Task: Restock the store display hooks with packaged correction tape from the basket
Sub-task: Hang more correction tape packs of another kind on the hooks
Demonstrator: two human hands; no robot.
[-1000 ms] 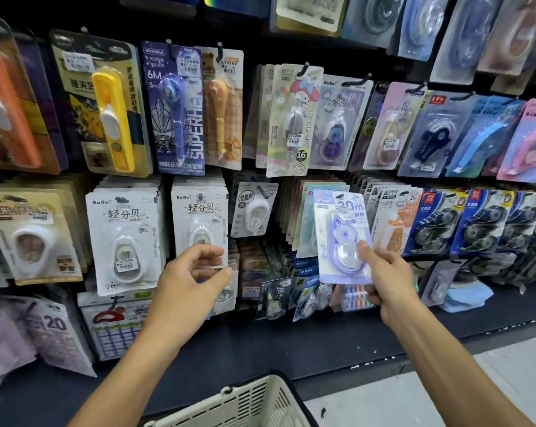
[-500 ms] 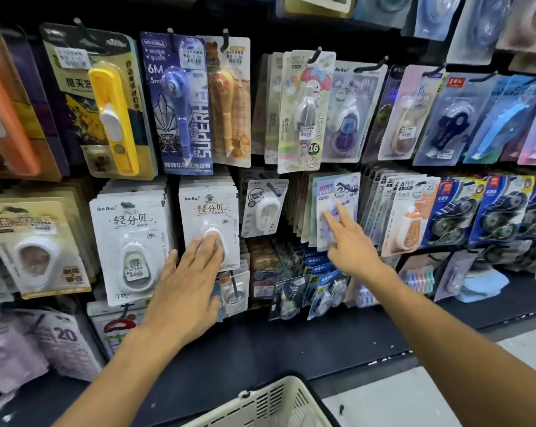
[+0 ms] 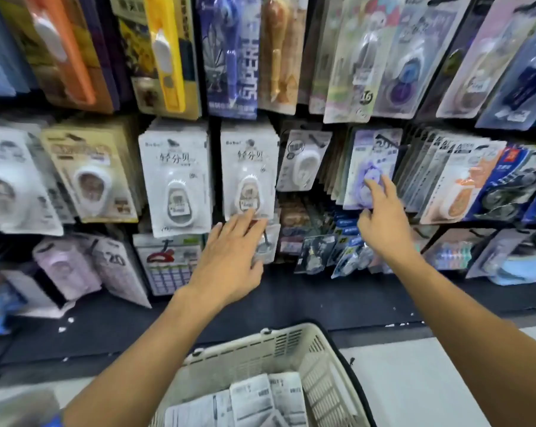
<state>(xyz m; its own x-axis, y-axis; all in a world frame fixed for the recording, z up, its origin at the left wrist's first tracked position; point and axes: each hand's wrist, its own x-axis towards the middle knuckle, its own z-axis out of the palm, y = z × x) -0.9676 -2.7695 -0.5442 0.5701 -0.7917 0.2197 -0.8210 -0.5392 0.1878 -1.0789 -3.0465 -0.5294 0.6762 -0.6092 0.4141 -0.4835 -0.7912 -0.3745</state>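
Observation:
A purple-and-white correction tape pack (image 3: 370,161) hangs on a display hook in the middle row. My right hand (image 3: 380,217) is just below it, fingers spread, fingertips touching the pack's lower edge. My left hand (image 3: 229,260) is open, fingers reaching up to the bottom of a white correction tape pack (image 3: 248,174) hanging on its hook. A cream plastic basket (image 3: 294,343) sits low in front of me, with several white packs (image 3: 254,402) lying face down inside.
The dark display wall is crowded with hanging packs: yellow (image 3: 165,53) and orange ones top left, blue-black ones (image 3: 507,186) at right. A dark shelf ledge (image 3: 322,300) runs below, with loose packs leaning on it. Pale floor (image 3: 430,380) lies to the right.
My right hand hung the purple pack on the hook and let go, now drawing back. My left hand slid down off the white pack. The view tilted down, showing the basket's contents.

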